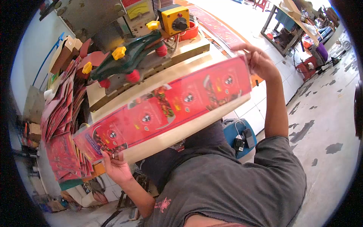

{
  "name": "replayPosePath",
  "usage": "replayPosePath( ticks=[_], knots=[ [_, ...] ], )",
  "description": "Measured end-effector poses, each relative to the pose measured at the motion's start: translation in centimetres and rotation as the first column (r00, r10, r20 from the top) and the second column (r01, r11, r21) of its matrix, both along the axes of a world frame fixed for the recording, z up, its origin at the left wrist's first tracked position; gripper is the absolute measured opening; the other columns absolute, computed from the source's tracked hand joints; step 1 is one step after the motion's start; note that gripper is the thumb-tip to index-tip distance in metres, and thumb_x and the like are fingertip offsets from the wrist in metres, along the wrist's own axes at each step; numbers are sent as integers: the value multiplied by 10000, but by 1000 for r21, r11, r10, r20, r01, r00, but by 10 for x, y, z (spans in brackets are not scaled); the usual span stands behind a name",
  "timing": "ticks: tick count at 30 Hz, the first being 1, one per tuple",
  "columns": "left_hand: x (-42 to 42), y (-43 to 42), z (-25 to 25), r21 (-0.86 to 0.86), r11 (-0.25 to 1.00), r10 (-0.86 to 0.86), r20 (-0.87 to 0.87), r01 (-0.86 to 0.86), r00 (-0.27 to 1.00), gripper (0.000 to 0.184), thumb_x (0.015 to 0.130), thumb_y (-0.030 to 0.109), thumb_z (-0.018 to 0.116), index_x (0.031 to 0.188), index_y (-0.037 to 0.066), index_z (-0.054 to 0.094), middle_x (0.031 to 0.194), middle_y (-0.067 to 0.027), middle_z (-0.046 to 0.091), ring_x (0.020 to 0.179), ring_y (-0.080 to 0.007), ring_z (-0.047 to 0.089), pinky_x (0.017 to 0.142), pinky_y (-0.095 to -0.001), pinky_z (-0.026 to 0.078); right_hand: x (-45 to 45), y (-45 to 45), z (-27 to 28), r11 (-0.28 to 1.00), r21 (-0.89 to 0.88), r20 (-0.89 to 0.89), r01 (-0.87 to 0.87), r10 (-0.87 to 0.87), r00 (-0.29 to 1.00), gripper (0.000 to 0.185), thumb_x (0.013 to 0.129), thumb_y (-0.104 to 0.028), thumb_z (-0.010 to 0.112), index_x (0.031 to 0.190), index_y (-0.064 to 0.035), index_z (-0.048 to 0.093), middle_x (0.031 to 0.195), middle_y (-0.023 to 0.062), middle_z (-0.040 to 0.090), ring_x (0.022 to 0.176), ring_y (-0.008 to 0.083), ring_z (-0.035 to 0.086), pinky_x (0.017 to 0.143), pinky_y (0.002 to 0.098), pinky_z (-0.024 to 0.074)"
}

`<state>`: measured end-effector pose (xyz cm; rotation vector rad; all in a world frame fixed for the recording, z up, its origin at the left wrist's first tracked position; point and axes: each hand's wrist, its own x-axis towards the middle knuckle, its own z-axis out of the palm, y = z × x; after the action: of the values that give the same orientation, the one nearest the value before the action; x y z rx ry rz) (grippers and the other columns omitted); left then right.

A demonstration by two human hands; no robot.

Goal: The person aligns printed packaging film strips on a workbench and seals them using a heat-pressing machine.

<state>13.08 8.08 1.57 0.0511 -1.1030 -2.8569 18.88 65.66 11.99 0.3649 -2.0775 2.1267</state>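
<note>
A long, glossy red printed sheet (pixel 177 108) with repeated food pictures and round logos slants across the view above my lap. My left hand (pixel 118 166) pinches its lower edge near the left end, thumb uppermost. At the upper right corner, my right hand (pixel 262 66) grips the sheet's short end, its index finger stretched out above the edge. Beneath the sheet runs a pale wooden board (pixel 189 130). Just behind stands a machine with a dark green clamp arm (pixel 130 56), yellow knobs and red feet.
A yellow control box (pixel 174 19) with a black dial tops the machine. Stacked red printed pieces (pixel 62 125) lean at the left. More printed sheets (pixel 219 26) lie behind my right hand. A blue stool (pixel 240 138) holding a black device and cable stands by my legs.
</note>
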Motion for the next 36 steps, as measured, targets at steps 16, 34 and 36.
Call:
replayPosePath(
  ticks=[16,34,36],
  knots=[
    [-41,-88,-29,-167,966,200,-13,-200,980,386,1023,170,667,1353,-15,591,1263,-108,707,1048,-160,712,908,-301,607,-15,-59,-58,935,107,160,339,-353,922,349,1020,-407,671,958,-66,708,732,-65,563,622,29,518,538,209,423],
    [-32,-48,-10,-483,875,40,5,-33,999,596,1052,139,612,1580,21,363,1255,-129,687,916,-213,739,787,-308,635,-12,-57,-81,856,-309,283,415,-334,899,291,1026,-180,668,1277,-39,626,1071,-15,676,899,61,625,795,225,502],
    [-26,-39,2,-515,857,5,-2,-5,1000,594,1051,133,609,1577,13,361,1267,-137,683,936,-223,744,789,-307,636,-12,-52,-87,855,-312,265,414,-341,902,265,1041,-168,642,1273,-40,622,1061,-16,679,899,49,627,764,204,497]
  ],
)
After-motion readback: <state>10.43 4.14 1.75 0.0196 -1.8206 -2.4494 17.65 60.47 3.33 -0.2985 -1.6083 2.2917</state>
